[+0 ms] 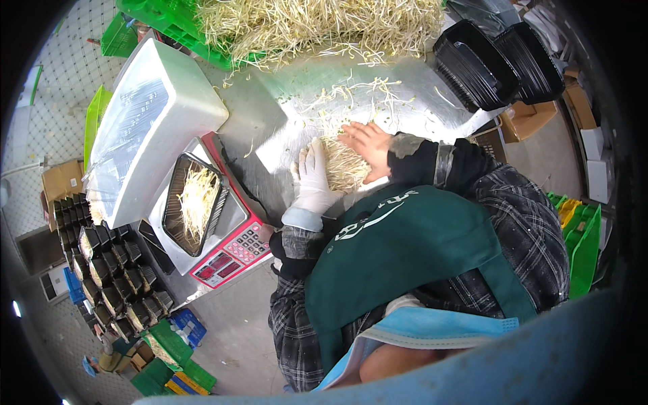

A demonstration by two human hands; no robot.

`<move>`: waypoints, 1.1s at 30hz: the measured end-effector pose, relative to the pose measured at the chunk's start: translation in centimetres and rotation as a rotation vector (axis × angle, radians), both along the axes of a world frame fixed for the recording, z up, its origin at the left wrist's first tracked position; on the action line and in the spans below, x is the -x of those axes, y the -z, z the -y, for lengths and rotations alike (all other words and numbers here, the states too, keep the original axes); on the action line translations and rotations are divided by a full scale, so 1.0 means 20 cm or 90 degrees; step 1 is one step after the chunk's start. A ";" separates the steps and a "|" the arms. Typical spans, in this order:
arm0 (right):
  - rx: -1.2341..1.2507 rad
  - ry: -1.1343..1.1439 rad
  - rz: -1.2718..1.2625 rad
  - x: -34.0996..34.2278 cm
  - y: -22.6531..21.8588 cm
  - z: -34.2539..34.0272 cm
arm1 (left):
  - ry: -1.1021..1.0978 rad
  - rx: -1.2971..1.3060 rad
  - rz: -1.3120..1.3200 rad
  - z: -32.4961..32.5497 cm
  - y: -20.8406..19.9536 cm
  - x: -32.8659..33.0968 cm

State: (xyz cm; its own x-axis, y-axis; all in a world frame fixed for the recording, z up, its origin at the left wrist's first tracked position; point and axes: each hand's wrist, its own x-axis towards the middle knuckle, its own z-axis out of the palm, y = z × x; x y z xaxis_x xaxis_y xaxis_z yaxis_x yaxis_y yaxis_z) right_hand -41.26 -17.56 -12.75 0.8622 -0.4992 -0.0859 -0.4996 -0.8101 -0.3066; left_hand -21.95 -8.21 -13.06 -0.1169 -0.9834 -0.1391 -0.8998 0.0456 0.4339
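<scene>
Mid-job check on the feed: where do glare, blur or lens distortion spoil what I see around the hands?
Head view: glare bleaches patches of the steel table around the left hand and right hand, though the sprouts between them read fairly clearly; head view: fisheye blacks out the corners; head view: the blue surface along the lower edge looks soft.

At upper centre, the metal table (260, 111) is smooth and glossy; at upper right, the trays (489, 74) are shiny plastic; the central apron (418, 236) is matt cloth.
</scene>
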 end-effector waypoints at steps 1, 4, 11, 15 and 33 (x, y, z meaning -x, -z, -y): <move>-0.016 -0.010 0.029 -0.01 0.00 0.04 | -0.023 0.025 0.098 -0.01 -0.06 0.04; -0.077 -0.002 0.146 -0.06 0.01 0.16 | -0.087 0.086 0.081 0.12 0.06 0.02; -0.153 0.055 0.141 -0.05 -0.27 0.14 | -0.082 0.091 -0.528 0.09 -0.01 0.00; -0.163 0.017 0.024 0.01 -0.23 0.21 | -0.050 0.113 -0.164 -0.01 -0.14 -0.03; -0.225 0.130 0.146 0.00 0.00 0.35 | -0.089 -0.101 0.040 -0.21 -0.21 -0.06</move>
